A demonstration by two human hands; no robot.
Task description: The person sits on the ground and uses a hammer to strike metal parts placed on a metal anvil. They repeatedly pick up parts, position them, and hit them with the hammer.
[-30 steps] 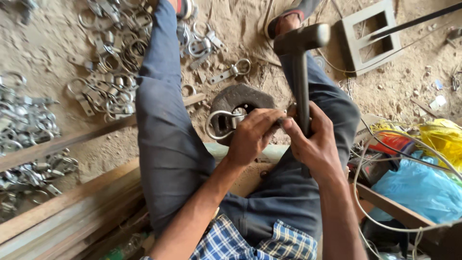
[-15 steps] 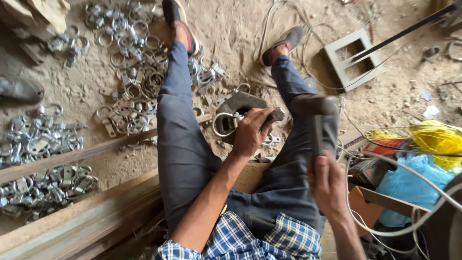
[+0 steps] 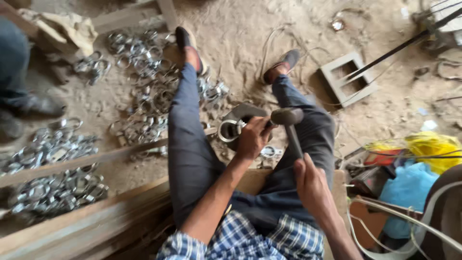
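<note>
Steel ring clamp [image 3: 230, 130] rests on a dark metal block [image 3: 244, 113] set on the sandy ground between the seated person's legs. Left hand [image 3: 252, 138]: fingers curled and pressed together, pinching the clamp at its right edge, holding it against the block. Right hand [image 3: 312, 187]: closed in a fist around the lower end of a hammer [image 3: 290, 129] handle; the hammer head sits just above and to the right of the left hand, close to the clamp, contact not discernible. Both legs in dark trousers stretched forward, shoes on the dirt. Checked blue shirt at lower edge of view. Loose piles of similar clamps [image 3: 144, 86] lie on the ground left of the left leg; more heaps [image 3: 50, 166] further left, beside long wooden planks [image 3: 82, 224]. Hollow concrete block [image 3: 347, 79] lies well apart, upper right, with a dark rod across it. Yellow and blue plastic bags [image 3: 414, 168] and white cable at right. Another person's leg and shoe [image 3: 19, 72] at the far left edge.
</note>
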